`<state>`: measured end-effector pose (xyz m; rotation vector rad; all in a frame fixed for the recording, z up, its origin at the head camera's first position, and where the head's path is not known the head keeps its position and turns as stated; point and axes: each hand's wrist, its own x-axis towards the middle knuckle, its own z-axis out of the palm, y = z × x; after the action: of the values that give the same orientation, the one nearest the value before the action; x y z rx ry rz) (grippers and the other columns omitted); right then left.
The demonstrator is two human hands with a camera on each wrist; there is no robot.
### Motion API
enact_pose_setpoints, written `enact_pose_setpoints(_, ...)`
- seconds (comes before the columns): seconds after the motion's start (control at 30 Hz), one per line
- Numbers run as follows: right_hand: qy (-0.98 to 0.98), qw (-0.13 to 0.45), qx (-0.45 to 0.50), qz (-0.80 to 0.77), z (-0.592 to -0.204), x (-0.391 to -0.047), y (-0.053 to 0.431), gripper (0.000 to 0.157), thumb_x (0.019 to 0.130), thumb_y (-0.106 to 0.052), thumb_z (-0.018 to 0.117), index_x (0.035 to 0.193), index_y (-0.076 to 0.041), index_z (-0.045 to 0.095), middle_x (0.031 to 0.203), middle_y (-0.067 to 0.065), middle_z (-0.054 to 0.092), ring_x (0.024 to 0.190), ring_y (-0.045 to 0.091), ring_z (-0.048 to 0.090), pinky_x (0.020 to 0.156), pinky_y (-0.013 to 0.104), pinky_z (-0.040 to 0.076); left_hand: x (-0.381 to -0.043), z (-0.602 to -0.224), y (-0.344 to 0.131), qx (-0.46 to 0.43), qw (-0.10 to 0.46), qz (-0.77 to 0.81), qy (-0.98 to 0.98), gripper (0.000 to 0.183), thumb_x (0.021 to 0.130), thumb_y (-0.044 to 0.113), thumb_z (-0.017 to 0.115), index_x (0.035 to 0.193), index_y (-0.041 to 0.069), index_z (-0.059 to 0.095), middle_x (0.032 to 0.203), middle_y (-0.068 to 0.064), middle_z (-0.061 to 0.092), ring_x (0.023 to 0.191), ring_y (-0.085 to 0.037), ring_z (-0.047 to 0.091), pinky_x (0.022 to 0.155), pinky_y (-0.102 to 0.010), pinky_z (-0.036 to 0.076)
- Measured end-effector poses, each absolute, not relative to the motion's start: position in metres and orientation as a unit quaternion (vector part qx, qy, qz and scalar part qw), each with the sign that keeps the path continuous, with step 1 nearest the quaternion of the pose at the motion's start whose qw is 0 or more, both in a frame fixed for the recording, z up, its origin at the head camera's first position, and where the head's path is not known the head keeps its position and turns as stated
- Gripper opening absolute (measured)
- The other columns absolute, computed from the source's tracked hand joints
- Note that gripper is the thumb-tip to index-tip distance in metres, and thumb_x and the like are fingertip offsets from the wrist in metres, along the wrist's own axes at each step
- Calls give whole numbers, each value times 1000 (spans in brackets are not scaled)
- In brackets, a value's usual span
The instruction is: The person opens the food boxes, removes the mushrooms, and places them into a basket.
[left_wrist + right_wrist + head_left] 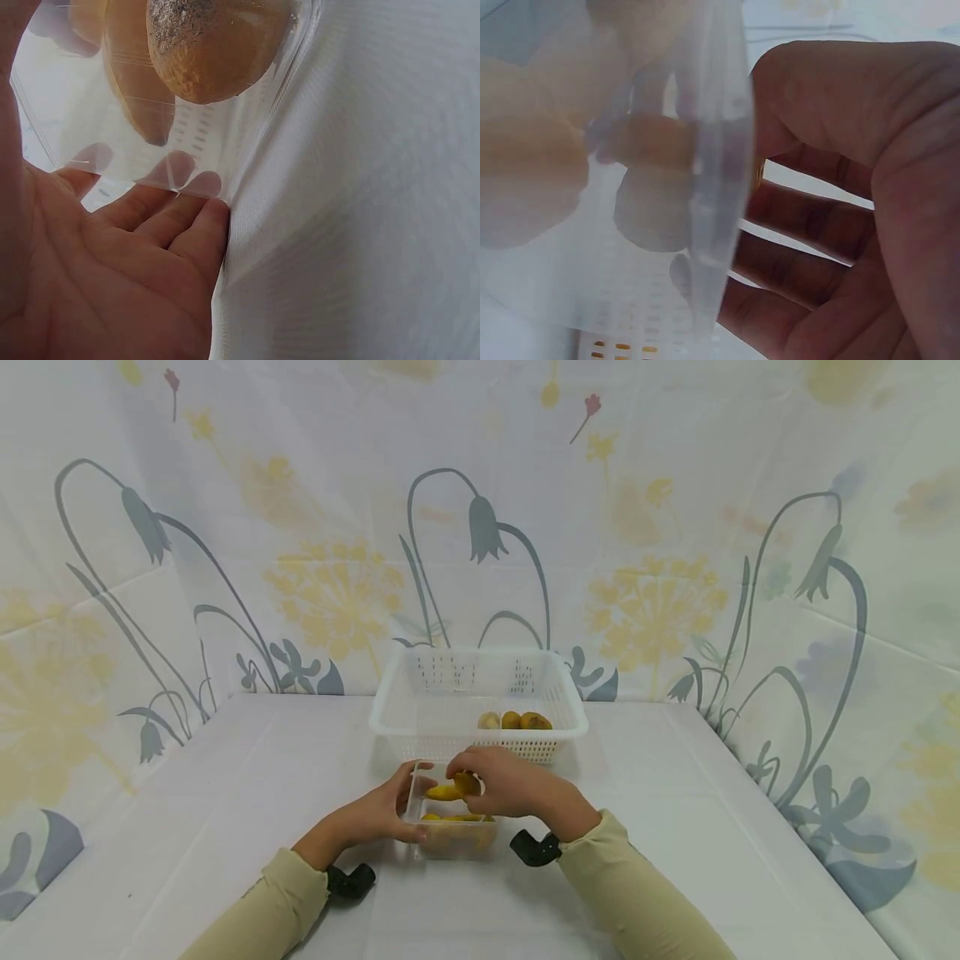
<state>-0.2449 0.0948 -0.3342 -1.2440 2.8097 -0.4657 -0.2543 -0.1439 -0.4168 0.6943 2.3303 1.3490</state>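
A small clear plastic box (459,847) stands on the table, with several yellow elongated pieces (444,793) inside. My left hand (386,808) grips its left side, thumb at the near corner and fingers round the far one. Through its wall in the left wrist view show a long yellow piece (139,97) and a rounded one (217,52) with a grey-brown rough patch; I cannot tell their kind. Over the box, my right hand (510,783) pinches a roundish yellow-brown piece (467,783). The box wall partly hides the right fingers (802,217) in the right wrist view.
Just behind the box sits a white perforated plastic basket (427,717). Several round yellow-brown pieces (536,721) and a paler one (490,721) lie in its right part. A white cloth covers the table (225,827); a flower-printed curtain (480,443) hangs behind.
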Motion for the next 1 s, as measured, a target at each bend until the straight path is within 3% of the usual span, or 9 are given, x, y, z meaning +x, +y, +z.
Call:
enact_pose_setpoints(0.2,900,11,-404,-162,-329,-244,99,33,76,-14,61,109,-19,61,98,-10,57,81,8,52,73,19,45,-254,-417,-145,248,179,481,822,96,68,35,78,139,24,14,143,-1,28,137,-25,24,108,-53,23)
enact_pose_setpoints(0.4,889,-11,-429,-158,-327,-245,103,34,74,-11,60,107,-19,63,102,-10,58,83,4,52,75,18,45,-254,-416,-144,247,177,476,825,97,67,36,79,138,26,14,140,0,34,136,-22,26,109,-49,23)
enact_pose_setpoints(0.63,881,-9,-443,-165,-322,-244,107,34,76,-10,58,109,-18,63,106,-9,58,84,4,52,75,18,47,-255,-418,-145,255,174,475,824,97,68,35,78,139,21,14,137,-2,38,138,-27,22,110,-49,22)
enact_pose_setpoints(1.0,874,-31,-446,-192,-308,-242,120,34,76,-7,58,108,-15,63,107,-7,59,83,6,54,76,28,50,-255,-418,-145,260,177,488,814,95,69,29,79,138,19,15,137,-8,39,134,-23,30,109,-47,25)
